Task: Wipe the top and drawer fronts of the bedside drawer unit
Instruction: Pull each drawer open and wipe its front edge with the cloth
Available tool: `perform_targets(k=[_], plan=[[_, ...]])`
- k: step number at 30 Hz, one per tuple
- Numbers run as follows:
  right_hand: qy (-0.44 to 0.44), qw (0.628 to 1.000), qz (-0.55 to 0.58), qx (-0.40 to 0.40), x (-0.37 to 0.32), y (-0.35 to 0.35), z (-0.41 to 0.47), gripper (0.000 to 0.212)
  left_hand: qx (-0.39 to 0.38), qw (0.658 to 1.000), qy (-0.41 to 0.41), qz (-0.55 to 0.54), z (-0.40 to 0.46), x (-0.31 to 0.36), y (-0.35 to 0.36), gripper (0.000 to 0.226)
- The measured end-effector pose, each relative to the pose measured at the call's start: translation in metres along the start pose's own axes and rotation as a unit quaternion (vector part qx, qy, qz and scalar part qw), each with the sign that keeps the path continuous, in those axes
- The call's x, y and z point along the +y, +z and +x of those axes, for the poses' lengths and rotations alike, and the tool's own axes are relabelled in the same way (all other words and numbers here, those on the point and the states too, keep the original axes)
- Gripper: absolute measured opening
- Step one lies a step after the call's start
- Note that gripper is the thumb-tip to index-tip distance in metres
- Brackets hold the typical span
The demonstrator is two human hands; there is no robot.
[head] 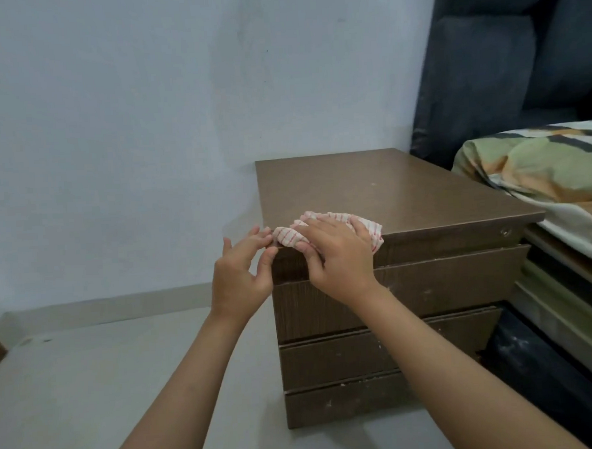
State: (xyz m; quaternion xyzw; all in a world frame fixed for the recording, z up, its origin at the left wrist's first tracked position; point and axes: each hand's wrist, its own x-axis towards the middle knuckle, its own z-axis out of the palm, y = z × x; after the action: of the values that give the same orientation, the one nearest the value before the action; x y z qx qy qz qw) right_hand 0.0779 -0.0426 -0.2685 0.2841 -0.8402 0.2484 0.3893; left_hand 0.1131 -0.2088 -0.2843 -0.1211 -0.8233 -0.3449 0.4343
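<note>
A brown bedside drawer unit [389,192] stands against the pale wall, with three drawer fronts [438,285] facing me, speckled with white marks. A white cloth with red stripes [372,225] lies bunched on the front left edge of the top. My right hand [337,253] presses flat on the cloth, thumb hooked over the front edge. My left hand [244,271] sits at the unit's front left corner, fingers apart, its fingertips touching the cloth's left end.
A bed [562,231] with a patterned pillow [538,170] and a dark padded headboard [505,59] stands tight against the unit's right side. Pale floor [107,371] spreads to the left and front. The wall [145,129] is behind.
</note>
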Motion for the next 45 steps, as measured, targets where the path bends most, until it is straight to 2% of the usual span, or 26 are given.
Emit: perform_targets(k=[8, 13, 19, 22, 26, 29, 36, 45], plan=[[-0.018, 0.998, 0.001, 0.065, 0.008, 0.005, -0.008, 0.024, 0.083, 0.996, 0.026, -0.032, -0.009, -0.007, 0.012, 0.018], [-0.011, 0.998, -0.001, 0.065, 0.010, 0.000, -0.013, 0.030, 0.128, 0.991, 0.039, -0.027, -0.014, 0.002, 0.015, 0.016], [0.016, 0.998, 0.031, 0.051, 0.002, -0.008, -0.022, 0.031, 0.124, 0.992, 0.036, 0.015, -0.038, 0.013, 0.014, 0.034], [0.015, 0.995, 0.060, 0.079, 0.000, -0.010, -0.034, 0.029, 0.119, 0.993, 0.015, 0.022, -0.054, 0.011, 0.022, 0.039], [0.026, 0.988, 0.092, 0.123, 0.000, -0.005, -0.060, 0.026, 0.106, 0.994, -0.022, 0.031, -0.066, 0.003, 0.031, 0.023], [0.047, 0.987, 0.075, 0.131, -0.006, 0.007, -0.073, 0.025, 0.090, 0.995, -0.039, 0.026, -0.067, -0.001, 0.032, 0.023], [0.154, 0.977, 0.090, 0.119, -0.030, 0.045, -0.073, 0.024, 0.074, 0.997, -0.029, 0.021, -0.057, -0.008, 0.028, 0.010], [0.200, 0.965, 0.066, 0.156, -0.042, 0.062, -0.078, 0.022, 0.051, 0.998, -0.033, 0.007, -0.051, -0.012, 0.024, 0.007]])
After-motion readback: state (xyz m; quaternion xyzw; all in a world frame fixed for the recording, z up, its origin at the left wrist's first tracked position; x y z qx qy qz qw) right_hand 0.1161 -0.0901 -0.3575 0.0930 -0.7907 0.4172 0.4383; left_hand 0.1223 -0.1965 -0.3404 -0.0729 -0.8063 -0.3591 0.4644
